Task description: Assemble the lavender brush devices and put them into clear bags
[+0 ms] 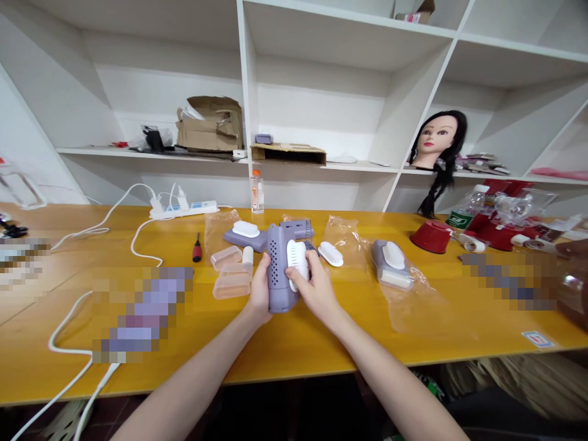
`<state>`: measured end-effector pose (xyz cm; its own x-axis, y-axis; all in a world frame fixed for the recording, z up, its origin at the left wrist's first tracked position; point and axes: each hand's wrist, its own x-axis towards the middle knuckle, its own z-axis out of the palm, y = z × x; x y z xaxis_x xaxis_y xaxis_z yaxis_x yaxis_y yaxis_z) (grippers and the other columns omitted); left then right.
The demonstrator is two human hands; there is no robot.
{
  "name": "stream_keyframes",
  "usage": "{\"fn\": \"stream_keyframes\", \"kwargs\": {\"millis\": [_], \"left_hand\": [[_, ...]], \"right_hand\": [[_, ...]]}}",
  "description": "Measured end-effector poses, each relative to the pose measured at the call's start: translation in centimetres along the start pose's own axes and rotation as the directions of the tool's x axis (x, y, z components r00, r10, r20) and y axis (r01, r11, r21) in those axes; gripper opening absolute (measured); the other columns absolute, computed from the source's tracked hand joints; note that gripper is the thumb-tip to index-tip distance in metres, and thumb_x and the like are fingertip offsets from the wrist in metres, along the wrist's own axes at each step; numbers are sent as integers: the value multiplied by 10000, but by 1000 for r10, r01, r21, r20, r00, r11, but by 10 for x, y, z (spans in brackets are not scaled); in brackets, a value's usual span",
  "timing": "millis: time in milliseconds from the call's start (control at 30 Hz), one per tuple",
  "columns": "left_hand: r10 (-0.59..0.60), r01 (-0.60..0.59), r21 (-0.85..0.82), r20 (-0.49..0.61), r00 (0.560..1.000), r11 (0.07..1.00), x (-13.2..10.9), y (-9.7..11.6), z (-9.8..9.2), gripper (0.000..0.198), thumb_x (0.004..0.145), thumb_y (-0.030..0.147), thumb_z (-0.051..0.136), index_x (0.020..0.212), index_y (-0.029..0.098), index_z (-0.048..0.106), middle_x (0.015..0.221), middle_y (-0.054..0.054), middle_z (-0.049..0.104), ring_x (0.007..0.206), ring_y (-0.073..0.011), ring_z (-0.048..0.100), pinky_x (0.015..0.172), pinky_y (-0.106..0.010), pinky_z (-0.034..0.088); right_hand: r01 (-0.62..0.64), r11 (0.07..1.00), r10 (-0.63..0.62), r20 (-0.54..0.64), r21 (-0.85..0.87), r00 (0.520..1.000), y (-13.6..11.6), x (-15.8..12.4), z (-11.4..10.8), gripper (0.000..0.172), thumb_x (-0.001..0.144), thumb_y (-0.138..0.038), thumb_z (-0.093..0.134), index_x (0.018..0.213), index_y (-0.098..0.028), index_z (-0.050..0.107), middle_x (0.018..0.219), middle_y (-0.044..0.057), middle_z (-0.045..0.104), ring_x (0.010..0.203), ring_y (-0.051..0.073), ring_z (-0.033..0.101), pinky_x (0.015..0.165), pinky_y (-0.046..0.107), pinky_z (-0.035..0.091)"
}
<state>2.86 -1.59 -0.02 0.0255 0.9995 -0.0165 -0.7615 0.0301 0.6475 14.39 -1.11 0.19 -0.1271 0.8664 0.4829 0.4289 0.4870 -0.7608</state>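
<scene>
Right now, both bare hands are closed around a grey perforated plastic housing (278,269), held just above the yellow wooden surface (294,352). The left hand (260,289) wraps its lower side, while the fingers of the right hand (316,283) clench its far edge and press against a white ribbed oval piece (296,264) lying on the housing's face. Neither hand is released.

As far as the layout shows, this piece is on the housing, though whether it is fully seated cannot be told. Behind the hands, a lilac-grey unit with a white oval cap (245,236) rests on a clear plastic bag (220,233). A loose white oval cap (331,253) lies to the right, and a grey unit with a white pad (390,264) sits on another clear bag (404,300). Two translucent peach plastic boxes (231,275) and a red-handled screwdriver (197,248) lie to the left, so several pieces remain apart.
</scene>
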Motion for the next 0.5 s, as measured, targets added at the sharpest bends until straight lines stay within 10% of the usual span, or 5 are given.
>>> {"fn": "stream_keyframes", "kwargs": {"millis": [500], "left_hand": [[33, -35, 97, 26, 999, 995, -1, -23, 0, 306, 814, 327, 518, 1022, 141, 643, 1045, -80, 683, 1082, -227, 574, 961, -311, 419]], "right_hand": [[21, 987, -57, -220, -160, 974, -3, 1, 3, 200, 898, -402, 354, 831, -219, 397, 735, 12, 524, 663, 175, 508, 630, 276, 362]]}}
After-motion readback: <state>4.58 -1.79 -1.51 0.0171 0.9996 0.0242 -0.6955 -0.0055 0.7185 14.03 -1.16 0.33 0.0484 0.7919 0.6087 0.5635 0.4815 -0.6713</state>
